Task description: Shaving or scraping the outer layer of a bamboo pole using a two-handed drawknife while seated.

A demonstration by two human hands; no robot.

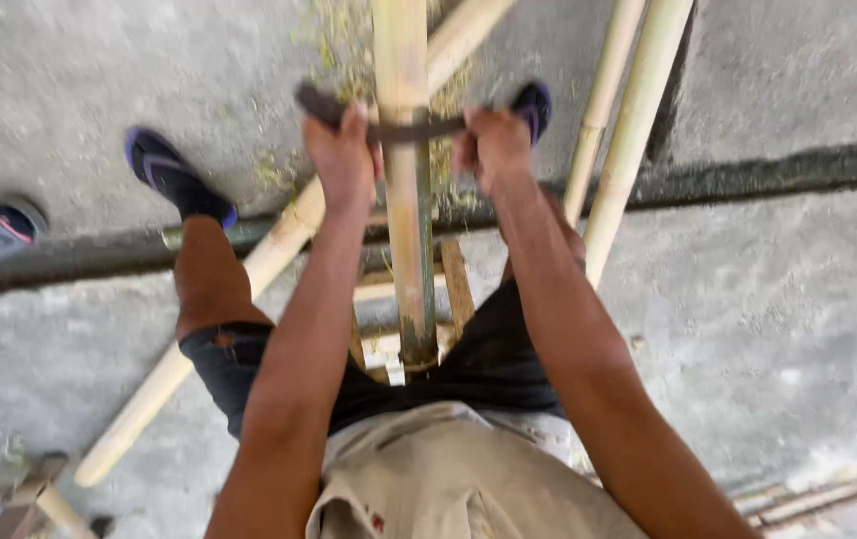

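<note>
Left hand [340, 160] and right hand [493, 148] clench drawknife [410, 128] ends | bamboo pole [403, 190]: stiff, light, smooth-skinned, likely slippery | hold tool by both handles, blade across pole.

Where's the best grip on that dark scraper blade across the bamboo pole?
By its two ends, one hand each side. The blade lies crosswise over the upright-running bamboo pole, its ends sticking out left and right. The left hand and right hand come from the near side, fingers wrapped over the ends.
</note>
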